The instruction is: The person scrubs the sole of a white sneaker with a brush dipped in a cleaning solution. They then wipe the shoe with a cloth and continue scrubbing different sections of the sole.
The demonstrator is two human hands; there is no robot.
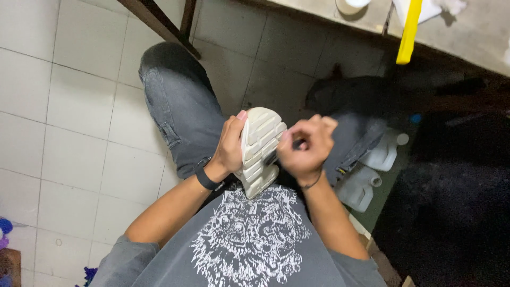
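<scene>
While seated over pale floor tiles (79, 101), the person grips a cream shoe (259, 151), sole up, above the lap in the left hand (229, 149); the right hand (305, 146) is fisted around a dark tool (271, 157) against the sole. Plastic jugs (366, 175) stand beside the bench (467, 32).

Pale tiled floor (79, 106), dark wooden legs (159, 24), grey worktop (467, 37).

There is just one view, from a camera on the person's head, tipped steeply down over chest and lap. It sits close above both hands at centre frame, with the tiled floor (79, 106) toward nine o'clock and a table (467, 37) edge at one o'clock.
</scene>
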